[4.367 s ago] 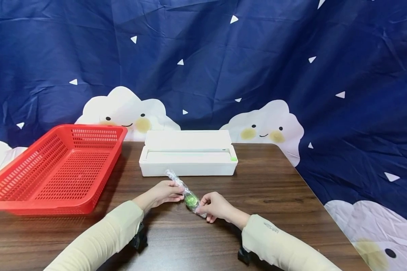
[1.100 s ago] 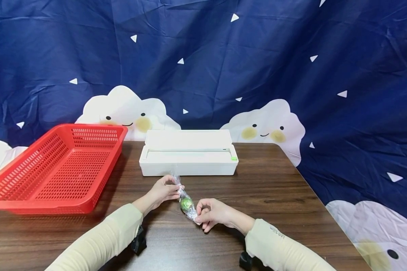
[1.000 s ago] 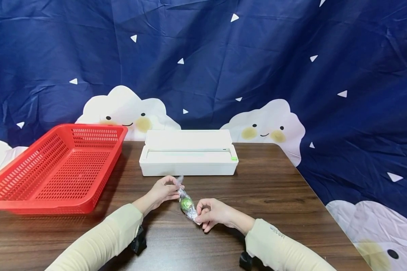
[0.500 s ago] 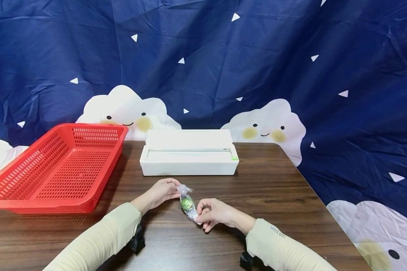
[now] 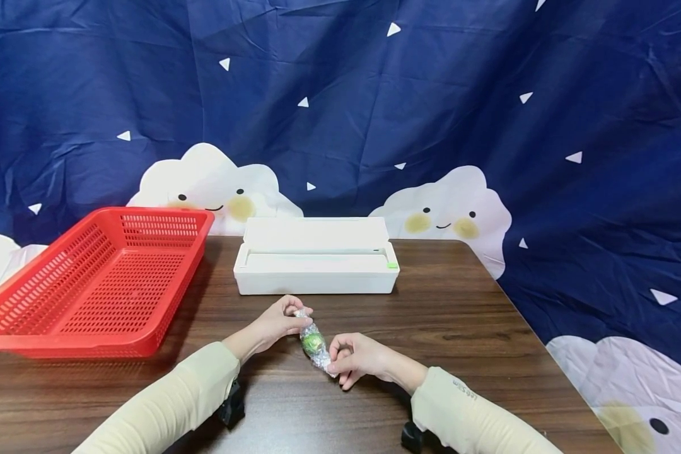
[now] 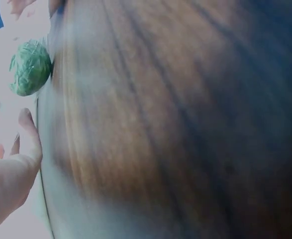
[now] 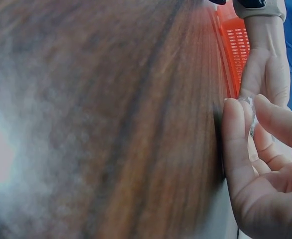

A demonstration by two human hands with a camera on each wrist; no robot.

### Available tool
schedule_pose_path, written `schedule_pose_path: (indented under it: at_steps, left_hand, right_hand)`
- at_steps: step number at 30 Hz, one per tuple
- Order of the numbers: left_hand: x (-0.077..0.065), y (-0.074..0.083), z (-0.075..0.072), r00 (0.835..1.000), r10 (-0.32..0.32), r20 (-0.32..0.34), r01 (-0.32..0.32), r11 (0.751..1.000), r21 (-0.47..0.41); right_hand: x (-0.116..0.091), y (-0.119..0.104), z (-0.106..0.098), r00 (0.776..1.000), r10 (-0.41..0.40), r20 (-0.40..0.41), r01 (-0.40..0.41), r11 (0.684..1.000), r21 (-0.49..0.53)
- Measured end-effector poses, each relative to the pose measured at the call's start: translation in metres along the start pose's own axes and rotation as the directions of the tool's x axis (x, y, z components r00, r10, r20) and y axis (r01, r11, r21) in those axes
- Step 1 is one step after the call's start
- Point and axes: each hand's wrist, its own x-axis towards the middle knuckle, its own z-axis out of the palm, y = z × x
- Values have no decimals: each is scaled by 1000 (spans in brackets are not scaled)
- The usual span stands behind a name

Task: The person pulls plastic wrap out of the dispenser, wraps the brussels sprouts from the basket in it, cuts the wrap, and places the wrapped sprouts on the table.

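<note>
A small round green item (image 5: 313, 343), leafy-looking in the left wrist view, is wrapped in clear plastic film with a gathered tail at each end. My left hand (image 5: 276, 323) pinches the far tail between thumb and fingers. At the near tail, my right hand (image 5: 360, 359) pinches the film (image 5: 325, 364) with thumb and forefinger. The left wrist view shows the green ball (image 6: 30, 68) just beyond my left fingers (image 6: 30, 134). In the right wrist view a glint of film (image 7: 250, 103) shows at my right fingertips, while the ball is hidden.
Behind the hands stands a long white box (image 5: 316, 284), its lid raised and a green tab at its right end. A red perforated basket (image 5: 170, 315) sits left on the dark wooden table (image 5: 459, 315). A blue cloud-print cloth (image 5: 340, 113) hangs behind.
Half a second ago the far tail spread loosely beyond my left fingertips; now it is gathered between them, the left hand slightly turned. My right hand has stayed in place over the last second.
</note>
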Motion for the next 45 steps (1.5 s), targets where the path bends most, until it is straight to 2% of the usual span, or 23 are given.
schedule_pose_path:
  at_steps: [3,6,11,16,23,30,40,45]
  left_hand:
    - [-2,2,0,999,-33,-20,33,999,15]
    - [-4,4,-2,995,-84,-55,88,993,73]
    - [-5,6,-7,982,-171,-80,183,967,179]
    - [-6,5,-7,973,-214,-87,225,962,154]
    - [-6,0,-2,976,-163,-141,179,978,104]
    - [-5,-3,1,979,-121,-165,132,989,60]
    - [-5,0,4,975,-99,-201,116,990,78]
    - [-7,1,5,972,-82,-218,103,991,89]
  right_hand:
    - [-1,-1,1,1000,-4,-4,4,1000,-3]
    - [-2,-1,2,1000,-6,-6,6,1000,-5]
    - [-2,-2,2,1000,-5,-8,5,1000,-2]
    - [-2,-2,2,1000,-2,-12,2,1000,-8]
    - [0,0,2,1000,6,-21,-6,1000,-9]
    - [1,3,3,998,-35,-42,34,999,-24]
    - [1,-1,4,994,-100,-33,97,992,-77]
    - [2,-3,3,987,-159,24,161,982,-102]
